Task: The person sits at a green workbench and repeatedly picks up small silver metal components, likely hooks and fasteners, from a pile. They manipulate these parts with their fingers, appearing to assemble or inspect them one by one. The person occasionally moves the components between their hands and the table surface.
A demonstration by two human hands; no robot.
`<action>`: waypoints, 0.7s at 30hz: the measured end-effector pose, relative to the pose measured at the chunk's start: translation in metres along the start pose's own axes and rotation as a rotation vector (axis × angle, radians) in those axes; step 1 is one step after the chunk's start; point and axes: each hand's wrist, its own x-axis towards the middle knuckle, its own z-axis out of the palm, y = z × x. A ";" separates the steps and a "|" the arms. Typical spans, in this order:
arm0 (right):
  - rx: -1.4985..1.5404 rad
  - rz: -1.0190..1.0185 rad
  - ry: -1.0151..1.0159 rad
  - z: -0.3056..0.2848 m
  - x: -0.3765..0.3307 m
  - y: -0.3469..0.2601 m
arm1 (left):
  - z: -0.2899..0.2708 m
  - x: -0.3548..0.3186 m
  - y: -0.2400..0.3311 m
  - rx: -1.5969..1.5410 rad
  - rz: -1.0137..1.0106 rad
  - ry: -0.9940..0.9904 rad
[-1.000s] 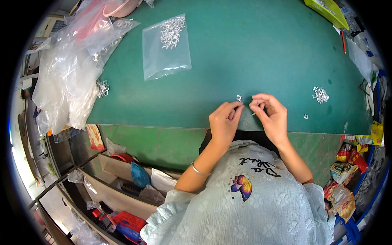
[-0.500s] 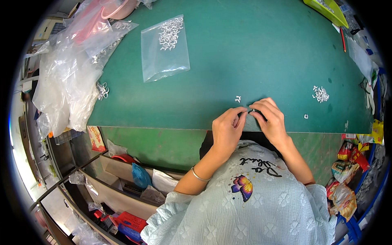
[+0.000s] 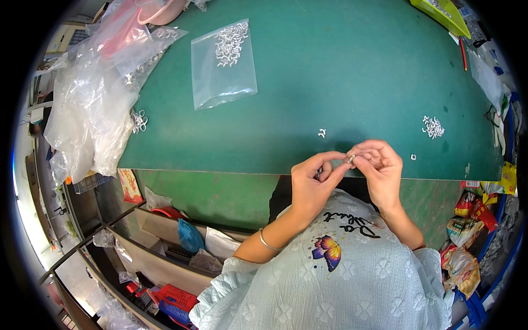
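Close together at the table's front edge, my left hand [image 3: 312,180] and my right hand [image 3: 384,171] meet fingertip to fingertip. Between them is a small silvery metal piece [image 3: 351,159], pinched by the thumb and forefinger of each hand; its exact shape is mostly covered. Something small and dark [image 3: 318,173] shows inside the curled fingers of my left hand, too hidden to name. Just beyond the hands lie a few small curved silvery pieces [image 3: 322,133]. A single small squarish metal piece [image 3: 413,157] rests to the right of my right hand.
A heap of silvery pieces [image 3: 433,127] lies on the green table [image 3: 308,66] at the right. Farther left is a clear bag [image 3: 223,88] of curved pieces. Plastic bags [image 3: 88,110] and a pink basin [image 3: 163,12] crowd the left; a lime-green tray [image 3: 443,17] stands far right.
Both hands have shifted slightly right and toward me. They have come together, and the small silvery piece now shows between their fingertips. The loose pieces on the table keep their places.
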 end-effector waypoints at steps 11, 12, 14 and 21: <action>-0.181 -0.138 0.006 0.007 -0.009 -0.014 | 0.000 -0.003 0.012 0.035 0.246 0.055; -0.186 -0.149 0.012 0.007 -0.010 -0.014 | 0.000 -0.003 0.012 0.057 0.248 0.051; -0.249 -0.224 0.048 0.002 -0.009 -0.012 | 0.000 -0.002 0.008 0.094 0.254 0.038; -0.885 -0.479 0.618 -0.106 0.020 -0.025 | -0.014 0.013 -0.023 0.315 0.063 0.088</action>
